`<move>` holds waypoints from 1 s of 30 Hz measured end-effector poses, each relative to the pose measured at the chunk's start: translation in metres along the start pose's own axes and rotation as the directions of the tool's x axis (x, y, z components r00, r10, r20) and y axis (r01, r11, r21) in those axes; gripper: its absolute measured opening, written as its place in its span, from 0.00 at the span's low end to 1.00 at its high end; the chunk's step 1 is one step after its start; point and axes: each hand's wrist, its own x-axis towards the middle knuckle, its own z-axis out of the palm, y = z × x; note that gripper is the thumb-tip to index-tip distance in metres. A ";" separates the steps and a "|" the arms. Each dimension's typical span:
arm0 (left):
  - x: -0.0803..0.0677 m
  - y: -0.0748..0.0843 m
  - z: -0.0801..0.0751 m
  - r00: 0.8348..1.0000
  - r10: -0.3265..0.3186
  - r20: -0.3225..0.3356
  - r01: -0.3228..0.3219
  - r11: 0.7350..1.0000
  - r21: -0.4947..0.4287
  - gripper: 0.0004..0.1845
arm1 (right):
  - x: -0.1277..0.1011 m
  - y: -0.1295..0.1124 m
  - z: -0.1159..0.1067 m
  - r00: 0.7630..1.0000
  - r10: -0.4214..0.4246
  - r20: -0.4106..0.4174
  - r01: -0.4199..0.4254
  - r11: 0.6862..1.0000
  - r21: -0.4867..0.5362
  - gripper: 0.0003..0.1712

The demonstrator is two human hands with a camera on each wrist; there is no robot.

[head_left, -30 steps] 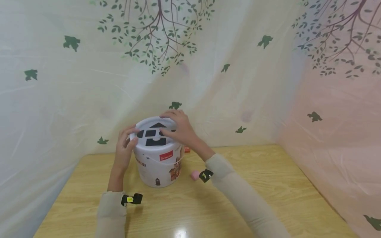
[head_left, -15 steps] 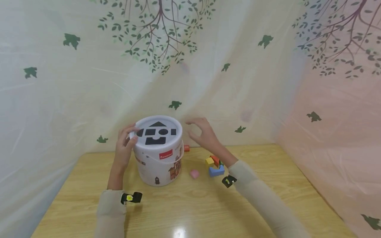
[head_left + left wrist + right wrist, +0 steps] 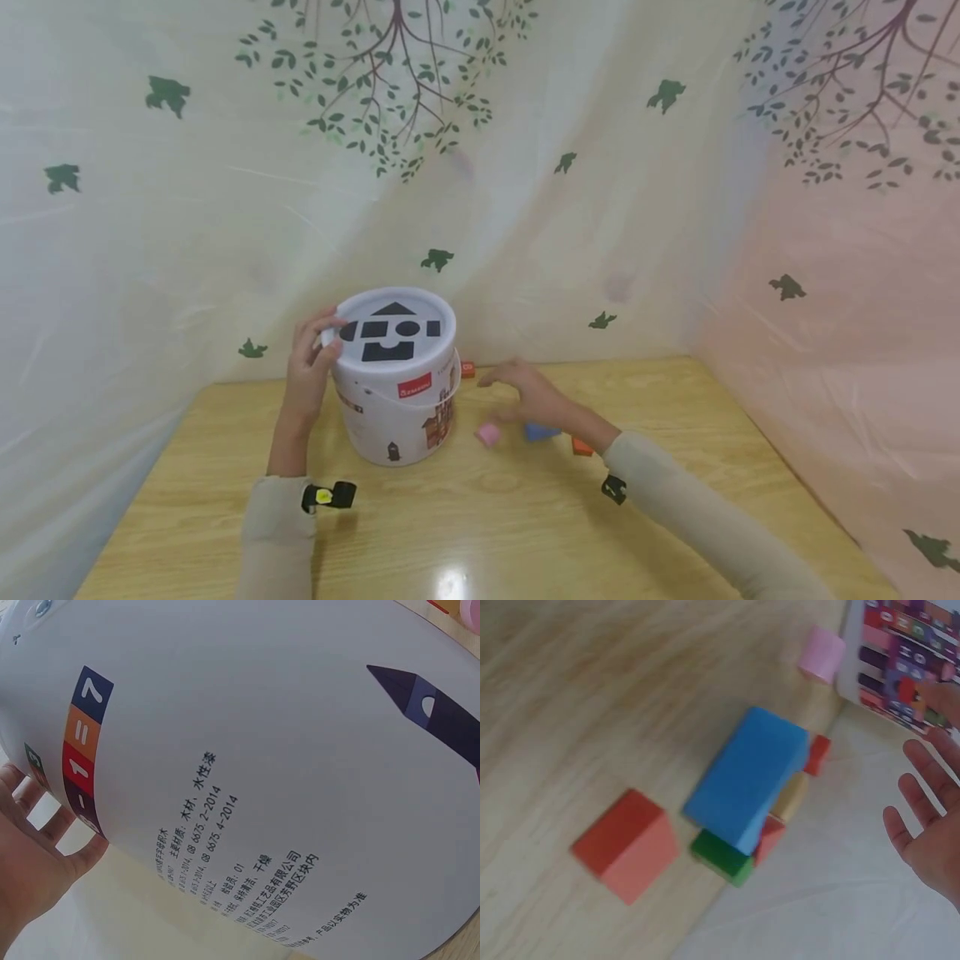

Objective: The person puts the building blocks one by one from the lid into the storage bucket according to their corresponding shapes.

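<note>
Clearly the left hand [image 3: 309, 367] grips the upper rim of the white shape-sorter bucket [image 3: 396, 392], thumb and fingers curled against the edge of its lid [image 3: 393, 327], which steadies the bucket upright on the wooden table [image 3: 487, 533]. The lid sits on the bucket, its black shape slots facing up, so blocks can only go in through them. In the left wrist view the bucket's printed wall [image 3: 262, 772] fills the frame with the fingers [image 3: 30, 847] pressed to it. The right hand [image 3: 532, 396] hovers low over the loose blocks beside the bucket, fingers spread and holding nothing. Under it lie a blue block [image 3: 746, 780], an orange-red cube [image 3: 626, 844] and a green block [image 3: 720, 859], with a pink block [image 3: 821, 652] nearer the bucket, all within easy reach.
</note>
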 end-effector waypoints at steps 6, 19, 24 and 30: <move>0.000 0.000 -0.002 1.000 0.005 -0.005 -0.005 1.000 -0.009 0.21 | -0.007 0.003 0.013 0.996 -0.073 0.044 0.078 0.992 -0.104 0.23; 0.001 -0.002 -0.001 1.000 0.009 -0.003 -0.009 1.000 -0.017 0.21 | -0.011 0.008 0.031 0.982 0.007 0.189 0.034 0.976 -0.213 0.17; 0.001 -0.002 0.000 1.000 0.015 -0.004 -0.015 1.000 -0.017 0.21 | -0.011 0.012 0.036 0.977 -0.013 0.211 0.067 0.965 -0.254 0.18; 0.001 -0.002 0.000 1.000 0.012 -0.004 -0.012 1.000 -0.020 0.21 | -0.012 0.015 0.041 0.980 -0.012 0.198 0.064 0.964 -0.256 0.18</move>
